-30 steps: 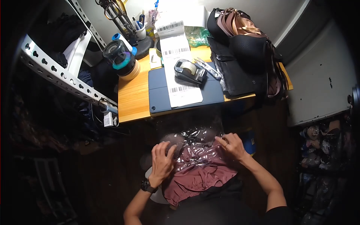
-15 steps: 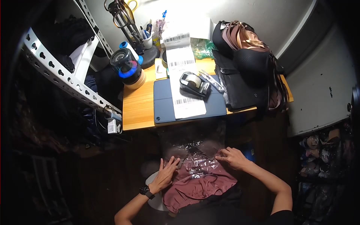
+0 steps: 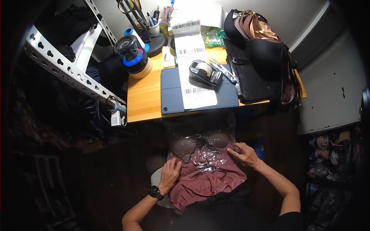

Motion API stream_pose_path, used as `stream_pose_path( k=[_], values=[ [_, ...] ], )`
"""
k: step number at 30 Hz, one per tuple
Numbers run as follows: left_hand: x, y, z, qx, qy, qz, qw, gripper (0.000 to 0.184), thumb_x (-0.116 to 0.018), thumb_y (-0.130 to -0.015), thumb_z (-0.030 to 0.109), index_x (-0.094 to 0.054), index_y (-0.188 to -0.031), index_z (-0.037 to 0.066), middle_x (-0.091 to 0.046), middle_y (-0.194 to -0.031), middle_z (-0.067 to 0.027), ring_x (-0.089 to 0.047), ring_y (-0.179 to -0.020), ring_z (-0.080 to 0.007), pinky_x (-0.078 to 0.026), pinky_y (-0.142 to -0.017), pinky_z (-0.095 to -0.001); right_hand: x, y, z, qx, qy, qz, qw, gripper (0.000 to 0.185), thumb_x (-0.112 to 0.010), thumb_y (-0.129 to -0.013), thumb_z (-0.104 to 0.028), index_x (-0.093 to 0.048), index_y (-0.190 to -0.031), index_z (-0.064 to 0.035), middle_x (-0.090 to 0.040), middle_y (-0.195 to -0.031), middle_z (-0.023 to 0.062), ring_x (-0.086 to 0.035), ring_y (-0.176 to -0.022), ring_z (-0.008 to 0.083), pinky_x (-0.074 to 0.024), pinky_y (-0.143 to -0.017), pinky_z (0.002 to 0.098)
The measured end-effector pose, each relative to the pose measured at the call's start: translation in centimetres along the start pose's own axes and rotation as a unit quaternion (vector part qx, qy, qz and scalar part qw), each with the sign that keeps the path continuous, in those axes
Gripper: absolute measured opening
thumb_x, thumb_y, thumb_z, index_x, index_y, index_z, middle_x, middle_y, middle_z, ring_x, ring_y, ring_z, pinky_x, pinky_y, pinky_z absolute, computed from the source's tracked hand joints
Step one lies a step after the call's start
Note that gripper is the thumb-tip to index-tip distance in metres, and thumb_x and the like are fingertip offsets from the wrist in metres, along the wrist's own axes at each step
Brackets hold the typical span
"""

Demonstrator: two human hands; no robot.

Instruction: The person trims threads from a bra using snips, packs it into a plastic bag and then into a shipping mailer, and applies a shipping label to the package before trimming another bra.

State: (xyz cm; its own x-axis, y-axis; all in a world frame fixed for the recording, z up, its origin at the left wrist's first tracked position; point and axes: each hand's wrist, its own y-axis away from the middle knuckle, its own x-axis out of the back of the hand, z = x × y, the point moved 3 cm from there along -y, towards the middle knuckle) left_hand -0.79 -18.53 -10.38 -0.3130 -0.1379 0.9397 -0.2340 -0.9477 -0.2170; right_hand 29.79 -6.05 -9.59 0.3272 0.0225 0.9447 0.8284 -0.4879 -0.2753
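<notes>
A mauve garment (image 3: 210, 184) with dark padded cups (image 3: 184, 148) lies across my lap, its upper part inside a clear plastic bag (image 3: 208, 163). The bag is shiny and creased over the middle of the garment. My left hand (image 3: 169, 176), with a black watch (image 3: 155, 192) at the wrist, rests its extended fingers on the bag's left edge. At the right edge, my right hand (image 3: 244, 154) has thumb and forefinger on the plastic, beside the right cup. The lower, gathered part of the garment spreads out below the bag.
A wooden desk (image 3: 144, 102) ahead carries a blue tablet case (image 3: 169, 90), barcode labels (image 3: 198, 101), a tape dispenser (image 3: 206, 74), a box cutter (image 3: 224, 72) and black bras (image 3: 266, 57). A white metal shelf (image 3: 73, 73) stands left; packaged items (image 3: 327, 154) are at right.
My left hand has drawn its spread fingers closer together and slid down the bag's left edge. The right thumb and forefinger have loosened slightly. The cups show more fully, and the view has tilted down.
</notes>
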Motion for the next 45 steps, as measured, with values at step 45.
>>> stream_pose_path(
  k=[45],
  values=[
    [8.1, -20.5, -3.2, 0.077, 0.267, 0.175, 0.945, 0.073, -0.069, -0.075, 0.004, -0.027, -0.134, -0.003, -0.033, -0.137, -0.021, -0.04, -0.126, -0.0335, -0.036, -0.104, -0.0372, 6.3, -22.0, 4.7, -0.274, -0.366, 0.325, 0.828, 0.014, -0.058, -0.085, -0.014, -0.062, -0.083, -0.0001, -0.055, -0.096, 0.0141, -0.057, -0.088, 0.0237, -0.0465, -0.078, 0.0324]
  ],
)
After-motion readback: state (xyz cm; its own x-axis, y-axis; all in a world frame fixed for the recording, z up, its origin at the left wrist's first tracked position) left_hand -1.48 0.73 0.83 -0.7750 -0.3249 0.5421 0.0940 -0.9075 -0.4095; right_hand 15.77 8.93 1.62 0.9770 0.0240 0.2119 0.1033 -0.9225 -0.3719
